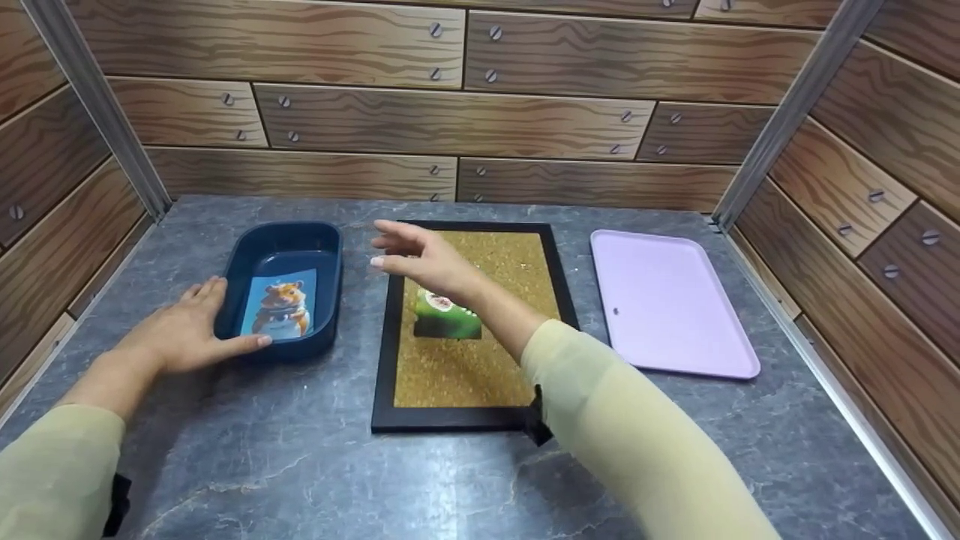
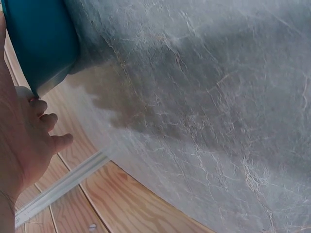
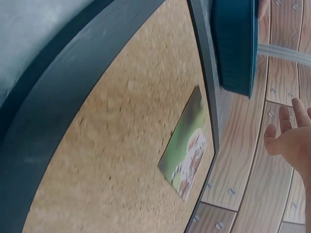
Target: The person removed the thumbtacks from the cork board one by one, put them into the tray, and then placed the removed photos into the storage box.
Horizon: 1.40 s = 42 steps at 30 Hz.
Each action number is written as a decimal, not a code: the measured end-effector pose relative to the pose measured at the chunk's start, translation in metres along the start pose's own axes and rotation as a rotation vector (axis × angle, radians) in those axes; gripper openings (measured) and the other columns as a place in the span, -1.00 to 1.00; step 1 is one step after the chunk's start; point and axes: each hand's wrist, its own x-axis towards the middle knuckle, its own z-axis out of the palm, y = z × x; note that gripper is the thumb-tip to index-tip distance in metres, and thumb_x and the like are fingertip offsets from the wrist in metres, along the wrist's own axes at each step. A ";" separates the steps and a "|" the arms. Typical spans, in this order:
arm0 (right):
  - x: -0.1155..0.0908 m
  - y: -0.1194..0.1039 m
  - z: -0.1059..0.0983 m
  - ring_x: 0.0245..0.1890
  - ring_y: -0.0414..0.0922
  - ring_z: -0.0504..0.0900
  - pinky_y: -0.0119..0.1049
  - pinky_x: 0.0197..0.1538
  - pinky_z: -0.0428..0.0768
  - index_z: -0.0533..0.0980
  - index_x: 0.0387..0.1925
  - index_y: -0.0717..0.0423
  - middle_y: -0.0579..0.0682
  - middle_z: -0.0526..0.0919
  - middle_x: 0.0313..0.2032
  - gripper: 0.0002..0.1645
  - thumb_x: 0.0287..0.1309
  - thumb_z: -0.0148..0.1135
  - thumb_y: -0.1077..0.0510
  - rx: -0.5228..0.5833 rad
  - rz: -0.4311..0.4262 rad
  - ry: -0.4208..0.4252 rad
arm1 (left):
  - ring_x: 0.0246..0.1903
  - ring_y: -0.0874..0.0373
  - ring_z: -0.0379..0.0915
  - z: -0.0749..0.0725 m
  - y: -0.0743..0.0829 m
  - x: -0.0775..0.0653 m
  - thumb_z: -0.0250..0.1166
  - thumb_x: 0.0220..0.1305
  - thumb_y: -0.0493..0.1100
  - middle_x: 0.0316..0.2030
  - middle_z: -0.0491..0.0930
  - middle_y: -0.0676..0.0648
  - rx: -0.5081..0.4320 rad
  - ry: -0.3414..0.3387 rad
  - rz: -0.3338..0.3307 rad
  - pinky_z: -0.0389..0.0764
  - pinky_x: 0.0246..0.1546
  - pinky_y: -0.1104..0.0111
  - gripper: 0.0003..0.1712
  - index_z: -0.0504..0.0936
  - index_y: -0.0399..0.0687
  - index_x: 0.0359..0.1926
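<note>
My left hand rests against the near left side of a dark blue plastic bin, thumb along its front rim and fingers extended by its left wall. Inside the bin lies a blue card with a hamster picture. Raised above the left part of a black-framed corkboard, my right hand has its fingers loosely extended and holds nothing. A green picture card with a butterfly-like pattern lies on the cork, partly hidden by the right forearm; the right wrist view shows this card whole.
A lilac tray with a small dark mark near its left edge lies right of the corkboard. Wood-patterned panels wall in the grey marbled table at the back and both sides.
</note>
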 end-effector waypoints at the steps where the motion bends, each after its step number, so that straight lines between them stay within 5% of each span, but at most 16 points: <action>1: 0.000 0.001 -0.002 0.35 0.04 0.55 -0.26 0.33 0.55 0.30 0.57 0.25 0.24 0.58 0.35 -0.22 0.42 0.33 0.23 -0.002 -0.002 0.006 | 0.52 -0.63 -0.21 0.000 0.000 0.000 0.10 0.28 0.69 0.55 -0.18 -0.65 0.001 0.001 0.001 0.01 0.41 -0.48 0.54 -0.19 -0.60 0.60; 16: -0.012 0.010 -0.036 0.37 0.14 0.55 -0.19 0.33 0.57 0.30 0.56 0.28 0.24 0.59 0.33 -0.24 0.43 0.31 0.26 -0.003 0.001 0.051 | 0.58 -0.51 -0.21 0.004 0.013 -0.006 0.04 0.30 0.70 0.60 -0.14 -0.54 0.080 0.078 0.088 -0.15 0.45 -0.46 0.47 -0.12 -0.46 0.65; 26: -0.023 0.023 -0.060 0.36 0.08 0.56 -0.16 0.38 0.53 0.31 0.56 0.29 0.25 0.59 0.34 -0.27 0.46 0.29 0.27 0.000 0.012 0.100 | 0.61 -0.34 -0.11 0.007 0.074 0.003 0.14 0.26 0.68 0.65 -0.05 -0.34 0.167 0.252 0.355 -0.11 0.56 -0.27 0.39 0.02 -0.27 0.68; 36: -0.033 0.036 -0.076 0.39 0.13 0.52 -0.13 0.40 0.51 0.33 0.55 0.24 0.22 0.57 0.35 -0.30 0.48 0.29 0.24 -0.017 0.054 0.111 | 0.63 -0.19 -0.11 0.030 0.142 0.015 0.11 0.28 0.68 0.65 -0.04 -0.23 0.220 0.233 0.588 -0.10 0.60 -0.10 0.33 0.04 -0.18 0.68; 42: -0.034 0.045 -0.088 0.34 0.14 0.57 -0.13 0.39 0.52 0.43 0.47 0.31 0.27 0.60 0.31 -0.36 0.43 0.33 0.28 -0.020 0.058 0.162 | 0.60 -0.22 0.03 0.049 0.160 0.027 0.09 0.28 0.69 0.62 0.09 -0.27 0.232 0.226 0.666 0.04 0.58 -0.11 0.32 0.15 -0.24 0.65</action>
